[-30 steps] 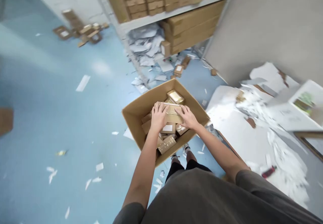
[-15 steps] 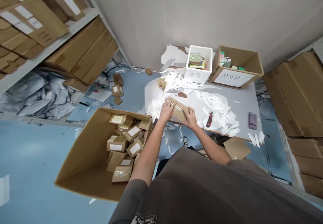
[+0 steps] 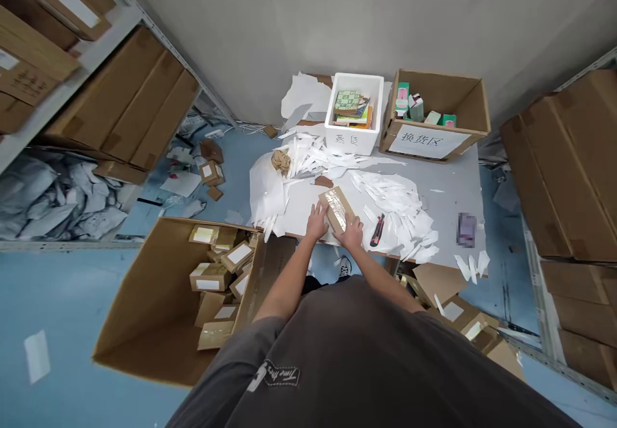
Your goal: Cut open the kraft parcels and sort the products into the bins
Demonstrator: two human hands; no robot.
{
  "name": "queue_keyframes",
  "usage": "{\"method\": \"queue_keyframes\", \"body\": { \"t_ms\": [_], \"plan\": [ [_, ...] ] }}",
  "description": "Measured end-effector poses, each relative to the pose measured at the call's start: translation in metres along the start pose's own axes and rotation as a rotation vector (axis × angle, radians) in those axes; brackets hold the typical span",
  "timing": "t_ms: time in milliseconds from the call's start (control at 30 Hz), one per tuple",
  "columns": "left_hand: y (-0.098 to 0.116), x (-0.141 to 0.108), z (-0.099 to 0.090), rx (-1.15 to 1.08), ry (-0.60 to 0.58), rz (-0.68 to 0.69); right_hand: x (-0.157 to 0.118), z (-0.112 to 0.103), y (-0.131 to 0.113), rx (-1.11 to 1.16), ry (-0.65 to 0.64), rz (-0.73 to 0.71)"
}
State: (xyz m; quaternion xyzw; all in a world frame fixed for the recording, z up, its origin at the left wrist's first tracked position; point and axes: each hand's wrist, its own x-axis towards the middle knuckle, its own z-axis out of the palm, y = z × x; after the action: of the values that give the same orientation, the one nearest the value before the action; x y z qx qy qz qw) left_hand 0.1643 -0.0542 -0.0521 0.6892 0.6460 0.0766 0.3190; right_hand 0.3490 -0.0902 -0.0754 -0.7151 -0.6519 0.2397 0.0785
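A small taped cardboard box [image 3: 337, 209] lies at the front edge of the white table [image 3: 450, 180], its shiny tape facing up. My left hand [image 3: 317, 222] rests against the box's left side, and my right hand [image 3: 351, 232] grips its near right end, so the box is held between both. Just right of my right hand, a red and black box cutter [image 3: 378, 230] lies beside a heap of white paper strips [image 3: 393, 200]. Behind the box is a brown scrap [image 3: 324, 182]; crumpled brown paper [image 3: 280, 160] sits farther left.
A large open carton [image 3: 139, 299] with several small boxes stands on the floor at left. At the table's back are a white bin [image 3: 354, 139] and a labelled cardboard box [image 3: 427, 142]. Shelves flank both sides. More cartons [image 3: 457, 312] lie below the table at right.
The view has shifted, so the table sits farther left. The box between my hands has turned to a steeper slant and now lies on the table, with both hands still on it.
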Motion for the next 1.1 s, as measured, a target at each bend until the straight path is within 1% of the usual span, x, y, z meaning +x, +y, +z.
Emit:
{"method": "queue_keyframes", "body": {
  "t_ms": [33,67,133,200,233,300,333,400,467,567,633,700,767,833,867,933,1000,1033,1100],
  "plan": [
    [-0.005,-0.007,0.001,-0.042,0.003,-0.025,0.000,0.001,-0.001,0.009,-0.028,-0.011],
    [-0.009,-0.015,0.003,-0.085,-0.018,-0.039,0.001,0.002,-0.001,0.024,-0.074,-0.044],
    [-0.017,-0.029,0.009,-0.162,-0.099,-0.032,0.001,0.006,0.003,0.057,-0.190,-0.141],
    [-0.023,-0.037,0.017,-0.220,-0.151,-0.016,0.000,0.011,0.010,0.110,-0.259,-0.222],
    [-0.025,-0.038,0.019,-0.251,-0.150,-0.009,-0.001,0.014,0.013,0.154,-0.253,-0.252],
    [-0.027,-0.035,0.020,-0.318,-0.119,0.010,-0.002,0.016,0.014,0.260,-0.192,-0.290],
    [-0.029,-0.032,0.016,-0.349,-0.097,0.021,-0.001,0.015,0.012,0.305,-0.158,-0.298],
    [-0.032,-0.023,0.001,-0.404,-0.049,0.045,0.002,0.005,0.003,0.344,-0.106,-0.293],
    [-0.035,-0.013,-0.022,-0.464,0.002,0.059,0.010,-0.013,-0.009,0.325,-0.061,-0.257],
    [-0.040,0.006,-0.057,-0.570,0.070,0.096,0.030,-0.043,-0.030,0.280,0.007,-0.160],
    [-0.040,0.023,-0.071,-0.602,0.048,0.121,0.047,-0.056,-0.047,0.248,0.006,-0.084],
    [-0.039,0.041,-0.077,-0.588,-0.012,0.101,0.063,-0.058,-0.065,0.207,-0.025,-0.018],
    [-0.039,0.057,-0.078,-0.563,-0.063,0.047,0.077,-0.054,-0.080,0.184,-0.039,0.022],
    [-0.042,0.066,-0.079,-0.545,-0.087,0.030,0.084,-0.050,-0.088,0.204,-0.032,0.027],
    [-0.045,0.068,-0.080,-0.531,-0.092,0.048,0.084,-0.049,-0.088,0.223,-0.025,0.022],
    [-0.054,0.064,-0.083,-0.485,-0.082,0.127,0.077,-0.048,-0.082,0.263,0.004,0.001],
    [-0.064,0.054,-0.084,-0.424,-0.092,0.229,0.062,-0.047,-0.070,0.297,0.032,-0.053],
    [-0.069,0.048,-0.083,-0.397,-0.123,0.278,0.052,-0.046,-0.064,0.309,0.026,-0.095],
    [-0.074,0.036,-0.078,-0.364,-0.206,0.334,0.033,-0.039,-0.056,0.316,-0.039,-0.177]
  ]
}}
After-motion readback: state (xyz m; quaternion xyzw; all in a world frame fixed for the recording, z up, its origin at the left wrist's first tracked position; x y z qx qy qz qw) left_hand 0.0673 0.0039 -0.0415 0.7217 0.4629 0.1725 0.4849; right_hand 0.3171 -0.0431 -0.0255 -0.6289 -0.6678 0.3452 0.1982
